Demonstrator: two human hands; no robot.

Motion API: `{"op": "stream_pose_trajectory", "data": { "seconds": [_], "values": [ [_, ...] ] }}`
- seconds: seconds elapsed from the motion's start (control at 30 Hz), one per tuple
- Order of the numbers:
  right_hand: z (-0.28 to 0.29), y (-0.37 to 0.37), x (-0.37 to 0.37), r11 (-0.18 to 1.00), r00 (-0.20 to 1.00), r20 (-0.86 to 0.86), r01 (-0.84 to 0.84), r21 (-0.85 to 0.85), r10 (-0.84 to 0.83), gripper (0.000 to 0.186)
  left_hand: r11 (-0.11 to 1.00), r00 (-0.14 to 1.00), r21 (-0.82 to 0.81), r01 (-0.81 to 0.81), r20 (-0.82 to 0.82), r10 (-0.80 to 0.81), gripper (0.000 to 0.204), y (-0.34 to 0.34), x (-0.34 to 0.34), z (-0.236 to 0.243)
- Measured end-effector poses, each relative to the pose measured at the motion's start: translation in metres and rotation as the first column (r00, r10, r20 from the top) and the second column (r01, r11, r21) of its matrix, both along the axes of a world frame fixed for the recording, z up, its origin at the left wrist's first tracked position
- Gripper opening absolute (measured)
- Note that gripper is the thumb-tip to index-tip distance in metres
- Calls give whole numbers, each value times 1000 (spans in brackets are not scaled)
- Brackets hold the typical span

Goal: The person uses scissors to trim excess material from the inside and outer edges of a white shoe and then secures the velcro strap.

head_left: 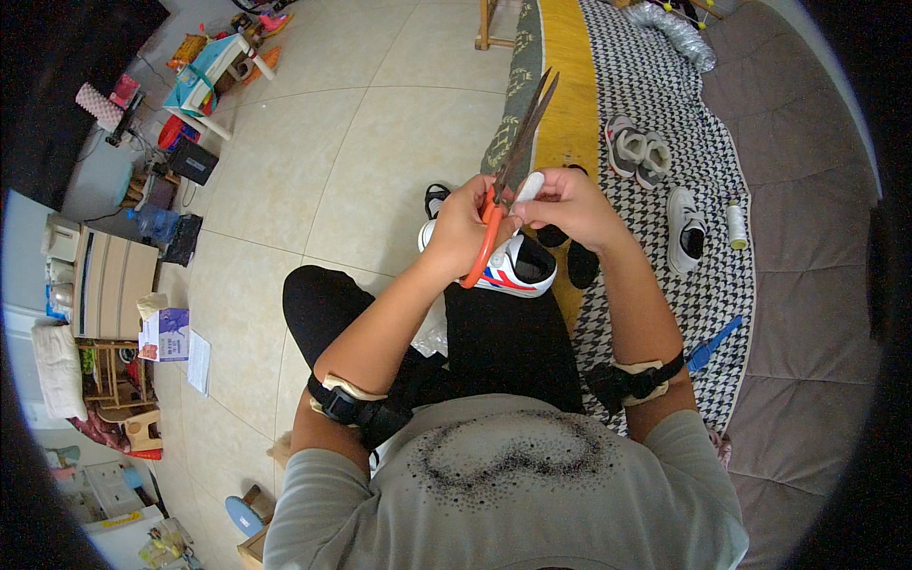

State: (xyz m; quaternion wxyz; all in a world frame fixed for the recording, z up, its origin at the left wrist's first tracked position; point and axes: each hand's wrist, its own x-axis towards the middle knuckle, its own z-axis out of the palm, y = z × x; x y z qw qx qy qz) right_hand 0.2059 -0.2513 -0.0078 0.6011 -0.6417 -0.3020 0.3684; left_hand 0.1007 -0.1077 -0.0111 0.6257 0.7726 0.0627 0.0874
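Note:
A pair of scissors [485,246] with orange handles is in my left hand [458,230], its long dark blades pointing up and away from me, slightly apart. My right hand [576,211] pinches near a white, round-ended strip [528,191], close beside the scissors. Whether that strip is joined to the shoe below, I cannot tell. Under both hands, a white shoe [540,275] with red and blue stripes rests on my thigh, its dark opening facing right. My left fingers and the handles cover part of it.
On the houndstooth cloth to my right lie a white shoe [680,231], a grey pair of shoes [651,160], a thread spool [736,226] and a blue strap [712,344]. A tissue box [171,334] and a wooden cabinet [119,285] stand at the left.

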Motion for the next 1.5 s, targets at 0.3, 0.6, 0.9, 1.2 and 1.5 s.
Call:
{"op": "stream_pose_trajectory", "data": {
  "seconds": [0.3, 0.6, 0.9, 1.2, 1.5],
  "values": [
    [-8, 7, -9, 976, 967, -132, 215, -40, -219, 19, 997, 1000, -72, 5, 4, -5, 28, 0, 0, -5],
    [-7, 4, -17, 961, 925, -281, 276, 27, -257, 18, 996, 999, -71, -46, -25, 45, 21, 0, 2, -4],
    [-14, -3, -21, 955, 881, -426, 275, 108, -205, 23, 984, 997, -176, -38, -66, 26, 17, 3, 3, -2],
    [-15, -2, -21, 957, 882, -409, 283, 62, -234, 20, 992, 999, -123, 9, -36, -13, 16, 1, 3, 0],
    [-15, -1, -23, 940, 858, -446, 328, 96, -254, 19, 997, 995, -77, 13, -98, -21, 15, -1, 3, 9]
  ]
}}
